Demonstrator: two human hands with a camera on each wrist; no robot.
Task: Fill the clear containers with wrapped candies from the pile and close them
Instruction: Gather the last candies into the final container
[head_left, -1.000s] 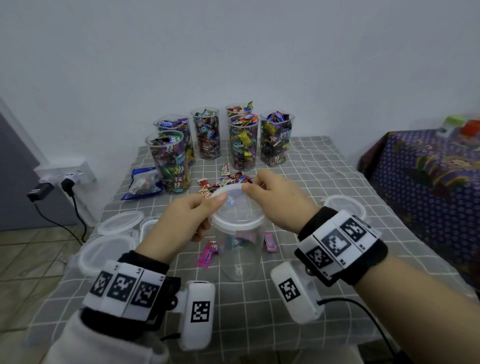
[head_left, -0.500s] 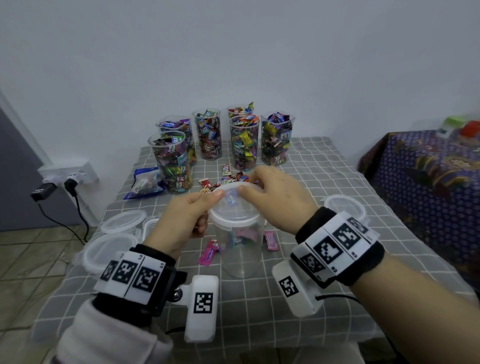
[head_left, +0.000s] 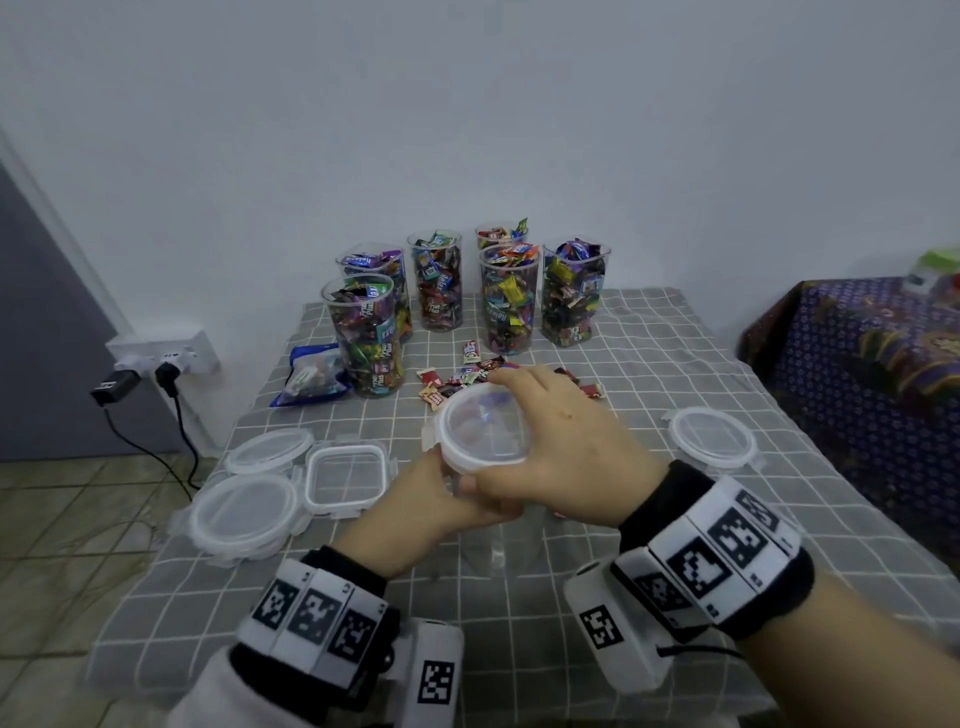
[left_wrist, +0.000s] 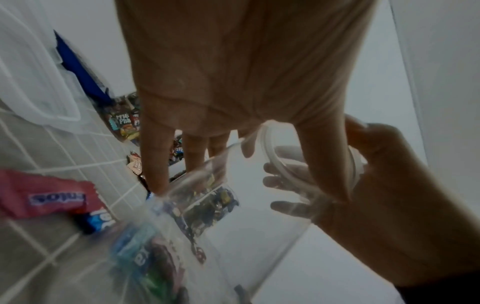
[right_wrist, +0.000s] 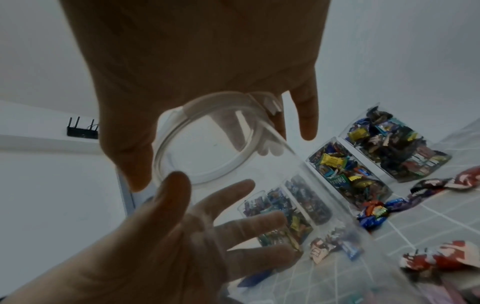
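A tall clear container (head_left: 501, 551) stands in the middle of the checked tablecloth, with a few wrapped candies (left_wrist: 155, 257) at its bottom. A round clear lid (head_left: 483, 431) sits on its mouth. My right hand (head_left: 550, 441) lies over the lid, thumb and fingers curled round its rim (right_wrist: 205, 144). My left hand (head_left: 436, 499) grips the container wall just below the lid; through the clear wall its fingers (right_wrist: 246, 224) show. Just behind lies the candy pile (head_left: 457, 382). Several filled open containers (head_left: 441, 280) stand at the back.
Two round lids (head_left: 244, 512) and a square lid (head_left: 345, 473) lie at the left, another round lid (head_left: 711, 434) at the right. A blue bag (head_left: 311, 376) sits by the filled containers. A pink candy (left_wrist: 46, 197) lies near the container's base. A second, patterned table (head_left: 857, 364) stands at the right.
My left hand has dropped from the lid's edge to the container wall. My right hand has spread further over the lid, which now sits lower on the mouth.
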